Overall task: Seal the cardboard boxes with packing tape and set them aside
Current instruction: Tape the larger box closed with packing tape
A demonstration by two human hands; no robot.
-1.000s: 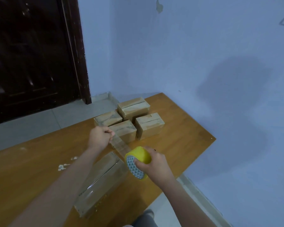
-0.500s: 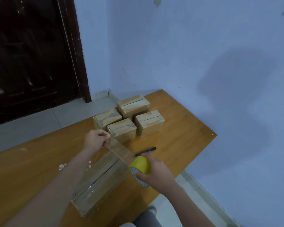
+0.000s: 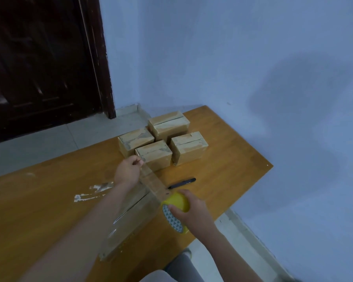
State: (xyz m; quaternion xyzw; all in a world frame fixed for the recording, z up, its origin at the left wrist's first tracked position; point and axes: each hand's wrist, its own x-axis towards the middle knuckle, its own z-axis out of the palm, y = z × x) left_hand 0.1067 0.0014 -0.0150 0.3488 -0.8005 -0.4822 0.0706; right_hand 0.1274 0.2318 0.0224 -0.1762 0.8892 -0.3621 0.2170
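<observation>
- Since the earlier frames, the right hand (image 3: 192, 214) has drawn the yellow tape roll (image 3: 176, 210) nearer to the person and lower, the pulled-out strip has grown longer, and a black pen (image 3: 181, 183) that was hidden one second ago now shows on the table.
- Right hand: fingers and thumb are curled round the yellow tape roll and grip it. The roll is held on edge just above the near end of the long box, with its patterned core facing left.
- Long cardboard box (image 3: 128, 224): lies flat on the wooden table (image 3: 39, 210) under the left forearm. Its top shows a glossy film, probably tape already laid, though the glare makes this uncertain.
- Clear tape strip (image 3: 153, 183): stretched taut between the roll and the left hand, above the far end of the long box.
- Left hand (image 3: 127, 171): fingers are curled and pinch the free end of the strip, just in front of the nearest small box.
- Black pen: lies on the table just right of the strip, apart from both hands.
- White scuff marks (image 3: 94, 192): on the table surface left of the left forearm.
- Four small cardboard boxes (image 3: 163, 139): grouped two by two at the far end of the table, sides touching or nearly so.
- Dark wooden door (image 3: 43, 62) and blue wall (image 3: 232, 58): beyond the table.
</observation>
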